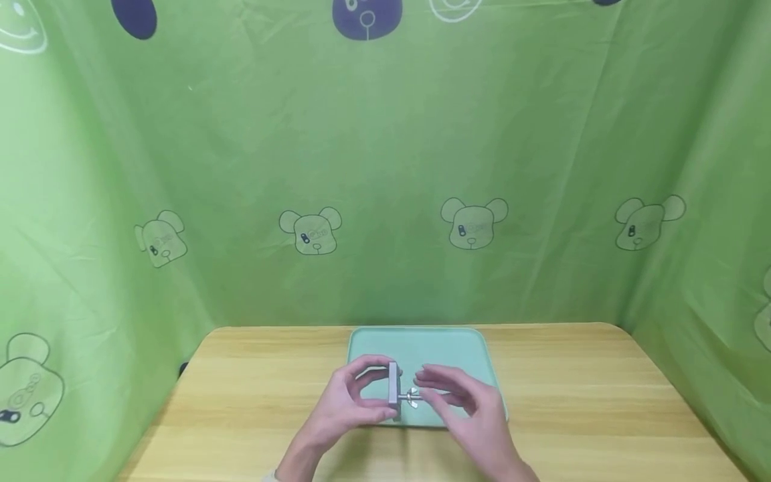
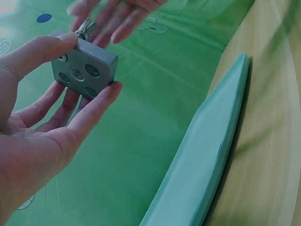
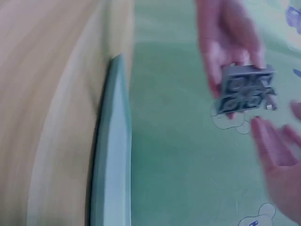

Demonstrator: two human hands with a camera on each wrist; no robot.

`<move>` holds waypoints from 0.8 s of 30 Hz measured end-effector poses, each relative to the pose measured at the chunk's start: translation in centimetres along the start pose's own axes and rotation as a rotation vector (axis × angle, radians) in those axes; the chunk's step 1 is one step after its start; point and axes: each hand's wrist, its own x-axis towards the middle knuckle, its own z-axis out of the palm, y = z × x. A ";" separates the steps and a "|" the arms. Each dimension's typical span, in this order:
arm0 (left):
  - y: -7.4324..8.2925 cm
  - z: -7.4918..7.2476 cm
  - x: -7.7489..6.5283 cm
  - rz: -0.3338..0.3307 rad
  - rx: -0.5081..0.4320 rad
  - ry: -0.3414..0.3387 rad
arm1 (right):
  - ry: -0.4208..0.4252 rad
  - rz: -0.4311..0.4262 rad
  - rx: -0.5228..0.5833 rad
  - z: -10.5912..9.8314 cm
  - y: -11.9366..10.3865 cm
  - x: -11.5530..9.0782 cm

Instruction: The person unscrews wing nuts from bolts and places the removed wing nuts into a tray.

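Note:
My left hand (image 1: 346, 402) grips a grey square metal block (image 2: 83, 66) by its edges, thumb on one side and fingers on the opposite side. Several round holes show in the block's face, and the middle one is threaded. From the block a silver bolt (image 1: 405, 397) with a wing nut (image 1: 412, 397) on it sticks out toward the right. Beside the bolt's free end is my right hand (image 1: 470, 408), its fingers loosely bent and apart from the block. In the right wrist view, a gap shows between the right fingertips (image 3: 256, 123) and the bolt.
Below the hands a light green tray (image 1: 427, 345) lies on the wooden table (image 1: 578, 388). Green cloth (image 1: 385, 134) printed with bear heads hangs behind the table and on both sides.

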 end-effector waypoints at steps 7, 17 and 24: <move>-0.2 0.4 0.2 0.020 0.089 -0.006 | -0.035 0.736 0.316 -0.9 -0.2 0.1; -0.3 0.7 0.1 0.036 0.206 -0.019 | -0.169 0.860 0.416 -1.1 0.2 0.0; -0.5 0.6 0.1 0.022 0.244 -0.019 | -0.164 0.841 0.368 -1.0 0.4 -0.3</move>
